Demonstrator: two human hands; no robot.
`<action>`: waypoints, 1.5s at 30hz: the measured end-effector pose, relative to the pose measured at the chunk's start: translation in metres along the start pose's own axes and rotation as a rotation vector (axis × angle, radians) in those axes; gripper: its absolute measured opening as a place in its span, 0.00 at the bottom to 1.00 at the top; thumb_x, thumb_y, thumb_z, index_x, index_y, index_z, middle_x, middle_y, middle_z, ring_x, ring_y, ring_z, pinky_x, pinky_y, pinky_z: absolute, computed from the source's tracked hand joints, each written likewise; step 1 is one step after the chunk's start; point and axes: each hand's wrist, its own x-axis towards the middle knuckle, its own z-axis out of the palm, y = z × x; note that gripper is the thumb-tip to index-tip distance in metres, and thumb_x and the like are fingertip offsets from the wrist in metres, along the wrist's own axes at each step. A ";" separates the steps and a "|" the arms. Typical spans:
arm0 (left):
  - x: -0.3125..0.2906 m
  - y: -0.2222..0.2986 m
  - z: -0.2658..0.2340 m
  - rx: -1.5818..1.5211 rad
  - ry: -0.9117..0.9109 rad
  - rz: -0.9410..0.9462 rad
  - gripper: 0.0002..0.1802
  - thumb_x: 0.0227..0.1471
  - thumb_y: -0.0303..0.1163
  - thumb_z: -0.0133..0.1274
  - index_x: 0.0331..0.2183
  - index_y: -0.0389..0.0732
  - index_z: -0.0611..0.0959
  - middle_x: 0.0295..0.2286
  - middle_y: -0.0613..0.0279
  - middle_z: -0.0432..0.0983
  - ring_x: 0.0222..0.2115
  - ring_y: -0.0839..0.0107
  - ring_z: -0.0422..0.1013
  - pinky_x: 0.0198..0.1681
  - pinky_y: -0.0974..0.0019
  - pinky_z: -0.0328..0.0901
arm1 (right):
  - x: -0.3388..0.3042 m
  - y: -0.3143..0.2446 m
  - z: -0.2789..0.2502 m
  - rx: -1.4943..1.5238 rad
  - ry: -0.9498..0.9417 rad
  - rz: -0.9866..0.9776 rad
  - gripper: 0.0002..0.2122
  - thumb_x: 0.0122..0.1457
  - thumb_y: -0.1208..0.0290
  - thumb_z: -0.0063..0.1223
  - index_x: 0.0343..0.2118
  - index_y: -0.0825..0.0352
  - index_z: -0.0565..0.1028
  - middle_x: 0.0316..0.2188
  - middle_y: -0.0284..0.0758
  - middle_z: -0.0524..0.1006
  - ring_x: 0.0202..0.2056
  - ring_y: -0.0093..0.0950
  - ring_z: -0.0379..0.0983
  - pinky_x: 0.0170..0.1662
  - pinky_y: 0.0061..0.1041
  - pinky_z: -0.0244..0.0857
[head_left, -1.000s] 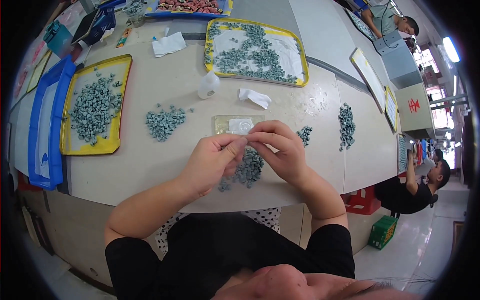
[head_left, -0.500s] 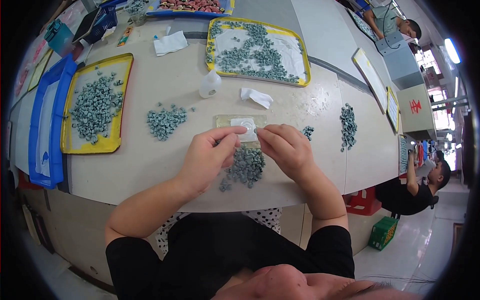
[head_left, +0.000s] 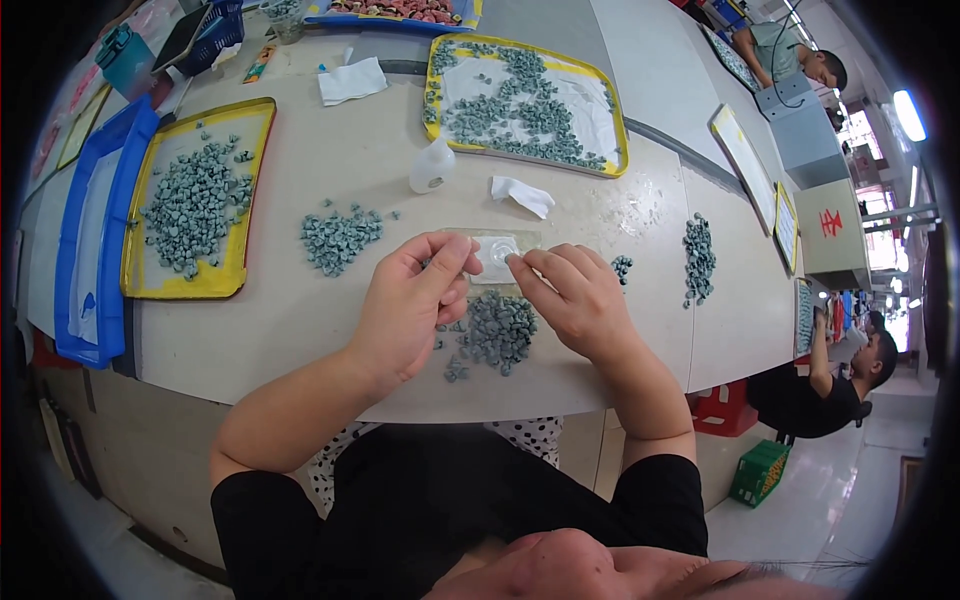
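Both hands meet over a clear flat plastic strip [head_left: 497, 250] lying on the table [head_left: 330, 310]. Strip's long axis runs left-right across the view, roughly parallel to the near table edge; small white patch at its middle. Left hand [head_left: 412, 305]: thumb and fingers pinched at the strip's left end, grip closed on it. Right hand [head_left: 573, 298]: fingertips pinched at the white patch near the strip's middle, grip closed on the strip too; can't tell if a small piece sits between the fingers.

Relative to the strip:
- pile of small grey-green pieces [head_left: 495, 330] just on the near side, under and between the hands
- second pile [head_left: 340, 238] to the left, apart
- small white squeeze bottle [head_left: 432, 167] on the far side, upright
- crumpled white tissue [head_left: 523, 195] just beyond, far side
- yellow tray [head_left: 255, 112] of the same pieces well left
- second yellow tray [head_left: 622, 150] far side
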 end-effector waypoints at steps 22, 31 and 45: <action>0.006 0.000 -0.008 -0.065 0.066 -0.008 0.11 0.55 0.27 0.46 0.39 0.32 0.74 0.27 0.66 0.66 0.20 0.83 0.56 0.22 0.78 0.53 | -0.003 -0.008 0.015 1.075 0.197 0.833 0.03 0.50 0.84 0.54 0.29 0.72 0.75 0.28 0.33 0.73 0.29 0.17 0.68 0.32 0.13 0.61; 0.000 -0.005 -0.002 0.050 -0.039 0.013 0.12 0.56 0.28 0.46 0.42 0.33 0.74 0.24 0.72 0.63 0.20 0.85 0.55 0.22 0.79 0.53 | -0.008 -0.006 0.009 1.449 0.152 1.054 0.02 0.54 0.80 0.51 0.30 0.71 0.72 0.25 0.32 0.71 0.22 0.20 0.64 0.25 0.19 0.59; 0.003 -0.008 0.000 0.110 -0.054 -0.080 0.12 0.52 0.27 0.53 0.38 0.32 0.74 0.30 0.63 0.70 0.19 0.82 0.56 0.22 0.79 0.54 | -0.011 -0.005 0.009 1.634 0.161 1.075 0.02 0.55 0.78 0.51 0.31 0.70 0.71 0.23 0.31 0.69 0.21 0.19 0.63 0.25 0.20 0.57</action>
